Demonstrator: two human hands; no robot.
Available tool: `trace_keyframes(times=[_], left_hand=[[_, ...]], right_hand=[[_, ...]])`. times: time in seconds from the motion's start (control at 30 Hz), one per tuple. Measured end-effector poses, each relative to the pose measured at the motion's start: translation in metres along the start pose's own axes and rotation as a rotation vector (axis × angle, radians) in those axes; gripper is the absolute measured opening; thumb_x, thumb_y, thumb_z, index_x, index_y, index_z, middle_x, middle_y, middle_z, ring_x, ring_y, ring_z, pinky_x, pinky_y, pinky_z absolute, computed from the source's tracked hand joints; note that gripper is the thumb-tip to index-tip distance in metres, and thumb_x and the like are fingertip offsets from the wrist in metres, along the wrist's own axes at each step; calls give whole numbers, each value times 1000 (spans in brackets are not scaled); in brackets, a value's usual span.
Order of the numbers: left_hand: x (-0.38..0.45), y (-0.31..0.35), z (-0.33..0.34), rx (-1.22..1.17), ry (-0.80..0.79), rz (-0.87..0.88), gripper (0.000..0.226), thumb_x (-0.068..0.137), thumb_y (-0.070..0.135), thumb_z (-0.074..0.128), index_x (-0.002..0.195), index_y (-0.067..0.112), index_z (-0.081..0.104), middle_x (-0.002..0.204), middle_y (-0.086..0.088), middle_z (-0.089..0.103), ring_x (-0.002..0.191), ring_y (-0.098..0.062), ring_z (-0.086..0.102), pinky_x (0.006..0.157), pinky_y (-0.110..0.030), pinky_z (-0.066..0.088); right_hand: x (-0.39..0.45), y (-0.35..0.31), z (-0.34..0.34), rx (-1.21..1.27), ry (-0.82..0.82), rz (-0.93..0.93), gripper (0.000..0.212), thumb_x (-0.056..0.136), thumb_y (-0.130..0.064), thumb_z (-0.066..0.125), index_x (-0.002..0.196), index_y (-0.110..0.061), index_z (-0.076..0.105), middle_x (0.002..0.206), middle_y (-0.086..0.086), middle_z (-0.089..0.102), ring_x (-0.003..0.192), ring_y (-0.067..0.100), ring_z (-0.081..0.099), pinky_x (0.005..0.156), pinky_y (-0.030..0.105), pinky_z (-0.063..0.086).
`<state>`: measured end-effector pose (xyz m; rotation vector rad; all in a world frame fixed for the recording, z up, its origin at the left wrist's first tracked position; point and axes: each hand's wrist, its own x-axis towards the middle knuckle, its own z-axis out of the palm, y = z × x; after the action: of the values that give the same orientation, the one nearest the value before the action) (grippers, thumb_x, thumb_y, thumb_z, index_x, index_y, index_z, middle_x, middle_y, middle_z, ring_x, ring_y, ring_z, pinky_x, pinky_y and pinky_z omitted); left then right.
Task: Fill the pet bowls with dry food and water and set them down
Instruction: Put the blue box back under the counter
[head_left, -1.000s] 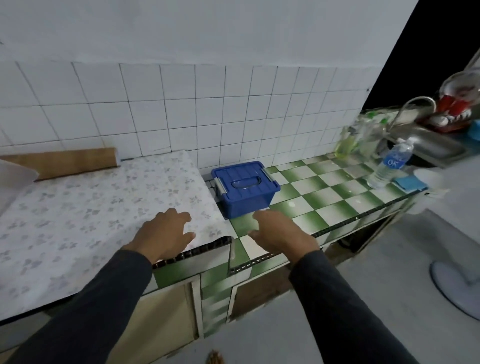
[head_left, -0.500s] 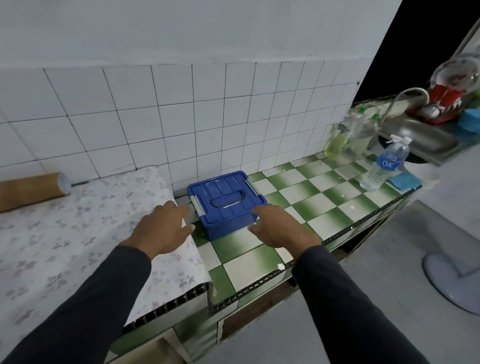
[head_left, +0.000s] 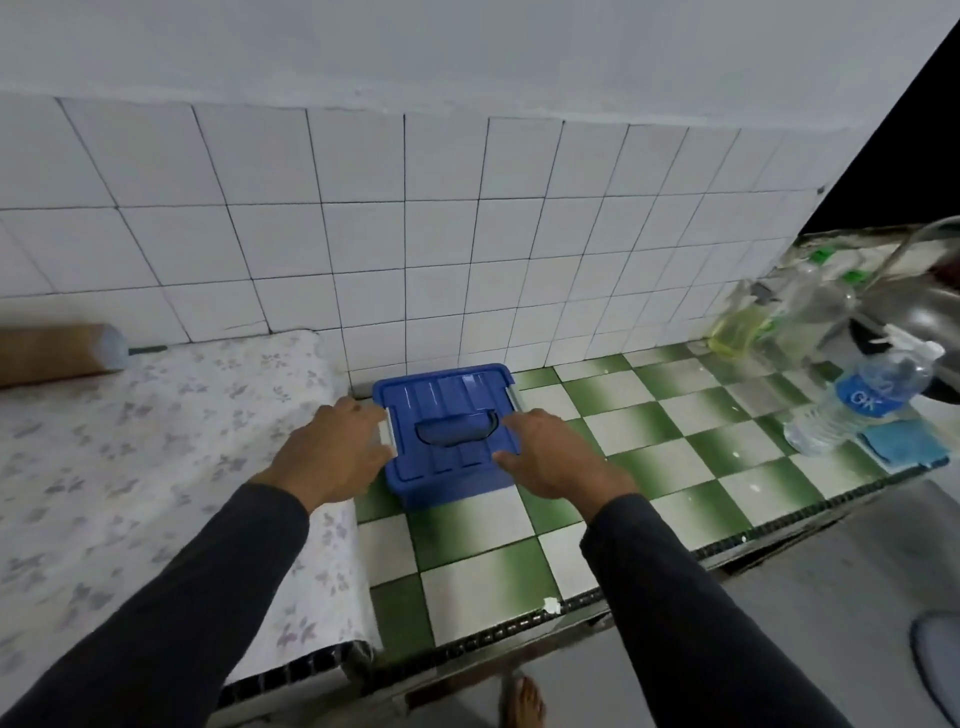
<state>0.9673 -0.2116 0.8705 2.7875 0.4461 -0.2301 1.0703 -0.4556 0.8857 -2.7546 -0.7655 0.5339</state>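
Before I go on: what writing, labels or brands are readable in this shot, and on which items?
"OK": white letters on the blue label of the water bottle, at the right of the counter.
Blue box: no writing visible on its lid.
Bottles by the sink: too blurred to show any text.

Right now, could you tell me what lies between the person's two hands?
The blue lidded box sits between the left hand and right hand, seen in the head view.

We extend both arms forward in dark sleeves. Our left hand and right hand lie palm-down, level with each other (fingers loosely spread, pointing forward), thumbs turned inward.
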Motion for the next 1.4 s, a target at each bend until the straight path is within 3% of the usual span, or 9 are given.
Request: trace_keyframes(times=[0.33,0.57,0.97,1.2,1.4], left_hand=[[40,21,28,-92,89,-155,60,103,44,54,156,24,37,146,-13,46,130,-33,48,106,-45,46],[48,26,56,-153,125,-258,62,103,45,54,159,26,33,144,-15,46,127,-34,50,106,-46,47],[78,23,81,-176,170,-353,60,104,40,53,157,17,38,148,-20,47,128,-35,51,107,-45,44],[97,15,98,-212,158,-359,65,105,43,49,160,15,29,151,-24,44,134,-38,48,110,-46,42],[110,12,110,-233,129,-390,71,104,55,42,164,28,16,145,-23,42,124,-35,51,105,-42,43]], right_hand=[[80,54,-21,-60,-62,-201,48,100,-46,55,139,-18,48,134,13,52,118,31,53,98,43,50],[116,74,-13,-58,-119,-277,55,101,-43,55,146,-14,43,140,16,48,125,33,50,105,45,48],[158,89,20,-21,-162,-222,57,100,-43,57,146,-13,41,146,19,39,128,37,46,109,46,45],[174,95,41,41,-189,-146,73,100,-48,54,158,-20,19,147,21,31,128,39,47,108,49,47],[182,96,50,105,-175,-124,79,100,-55,48,162,-28,6,146,18,27,125,36,50,108,43,47]])
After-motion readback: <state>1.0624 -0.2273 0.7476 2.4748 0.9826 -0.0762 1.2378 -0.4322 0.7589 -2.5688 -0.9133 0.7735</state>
